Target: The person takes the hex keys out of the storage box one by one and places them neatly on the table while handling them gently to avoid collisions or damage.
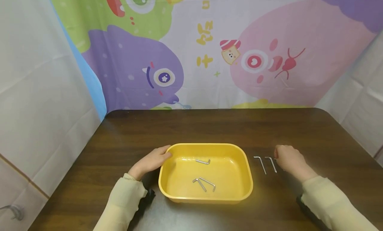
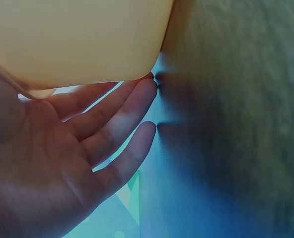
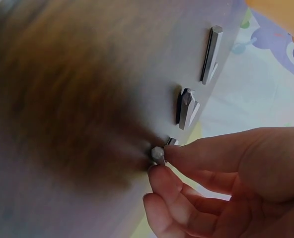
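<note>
A yellow plastic basin point(image 1: 230, 191) stands on the table with three L-shaped hex keys inside, one hex key point(image 1: 203, 162) nearer its back and two lying close together nearer the front. My left hand point(image 1: 152, 162) holds the basin's left side, thumb at the rim and fingers spread along the outer wall. Right of the basin, two more hex keys lie side by side, the nearer hex key point(image 1: 261, 165) closest to the rim. My right hand point(image 1: 290, 160) pinches another hex key point(image 3: 158, 154) between thumb and index finger, close over the table; the hand hides most of it.
The dark wood table point(image 1: 134, 131) has rounded far corners. A cartoon-printed curtain point(image 1: 194, 74) hangs behind it, and pale sheeting point(image 1: 39, 74) covers the left side. A metal handle point(image 1: 15, 211) shows at the lower left.
</note>
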Motion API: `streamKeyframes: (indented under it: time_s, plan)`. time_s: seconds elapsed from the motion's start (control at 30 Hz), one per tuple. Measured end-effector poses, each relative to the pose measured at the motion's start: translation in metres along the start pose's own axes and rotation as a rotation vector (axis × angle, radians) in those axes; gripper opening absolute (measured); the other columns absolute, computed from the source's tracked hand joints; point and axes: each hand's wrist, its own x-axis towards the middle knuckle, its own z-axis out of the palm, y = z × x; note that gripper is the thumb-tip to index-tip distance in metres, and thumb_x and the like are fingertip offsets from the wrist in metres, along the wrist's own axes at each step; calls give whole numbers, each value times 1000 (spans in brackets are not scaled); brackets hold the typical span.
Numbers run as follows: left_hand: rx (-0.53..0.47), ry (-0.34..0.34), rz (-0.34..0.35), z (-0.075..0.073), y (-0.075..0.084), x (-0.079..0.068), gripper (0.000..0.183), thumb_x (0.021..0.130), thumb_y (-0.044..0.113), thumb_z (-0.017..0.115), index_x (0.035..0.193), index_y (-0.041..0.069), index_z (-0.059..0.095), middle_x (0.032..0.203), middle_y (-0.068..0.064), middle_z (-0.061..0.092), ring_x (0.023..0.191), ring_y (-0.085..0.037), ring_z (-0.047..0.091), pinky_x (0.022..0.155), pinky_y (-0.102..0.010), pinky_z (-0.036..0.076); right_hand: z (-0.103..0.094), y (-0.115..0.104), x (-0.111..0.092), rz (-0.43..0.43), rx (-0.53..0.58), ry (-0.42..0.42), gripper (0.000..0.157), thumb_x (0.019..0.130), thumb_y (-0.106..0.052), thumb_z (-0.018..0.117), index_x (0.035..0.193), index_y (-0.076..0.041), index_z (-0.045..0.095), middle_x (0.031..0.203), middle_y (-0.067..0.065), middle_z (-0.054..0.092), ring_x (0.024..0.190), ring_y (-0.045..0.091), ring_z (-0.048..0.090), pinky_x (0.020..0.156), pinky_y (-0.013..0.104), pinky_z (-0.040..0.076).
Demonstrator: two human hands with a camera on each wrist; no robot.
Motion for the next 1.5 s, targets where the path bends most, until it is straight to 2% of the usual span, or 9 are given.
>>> streamKeyframes:
  time_s: [0.43, 0.63, 0.83, 1.07, 1.3, 1.5]
  plan:
    - [5, -3, -17, 0, -2, 2, 26, 94, 20, 37, 112, 9, 55, 92, -5, 59, 79, -14, 53, 75, -30, 42, -1, -1, 1, 2, -5, -3, 7, 70, 1, 54, 77, -2, 53, 74, 14, 56, 63, 27, 52, 53, 41, 42]
    - [7, -3, -27, 1, -1, 1, 26, 94, 20, 38, 111, 10, 55, 91, -4, 59, 79, -14, 54, 75, -30, 43, -1, -3, -1, 7, -7, 27, 6, 73, -6, 57, 75, -3, 52, 73, 14, 54, 63, 28, 52, 52, 42, 41]
    - [7, -3, -23, 1, -1, 1, 25, 94, 20, 37, 109, 11, 55, 89, -4, 58, 78, -14, 54, 75, -30, 43, -1, -11, -3, -14, -17, 129, 16, 80, -17, 59, 77, -4, 51, 73, 13, 49, 61, 28, 51, 48, 41, 40]
    - [-6, -16, -25, 0, -1, 0, 26, 94, 20, 38, 110, 9, 54, 90, -5, 59, 77, -15, 54, 75, -30, 43, -8, -30, -6, -78, -2, 250, 15, 81, -17, 60, 87, -4, 56, 79, 11, 53, 60, 25, 52, 49, 41, 42]
    - [-20, -8, -19, -1, 1, -1, 25, 94, 20, 39, 109, 8, 55, 90, -7, 58, 78, -16, 53, 75, -30, 42, -11, -53, -11, -226, 31, 423, 9, 79, -13, 64, 85, -7, 59, 79, 5, 54, 60, 17, 52, 50, 35, 43]
    - [-18, -20, -25, -1, 1, 0, 25, 94, 20, 38, 109, 8, 54, 88, -6, 59, 75, -15, 53, 73, -30, 42, -13, -75, -15, -333, 69, 473, 9, 78, -10, 66, 85, -10, 60, 80, 1, 55, 69, 15, 55, 56, 32, 46]
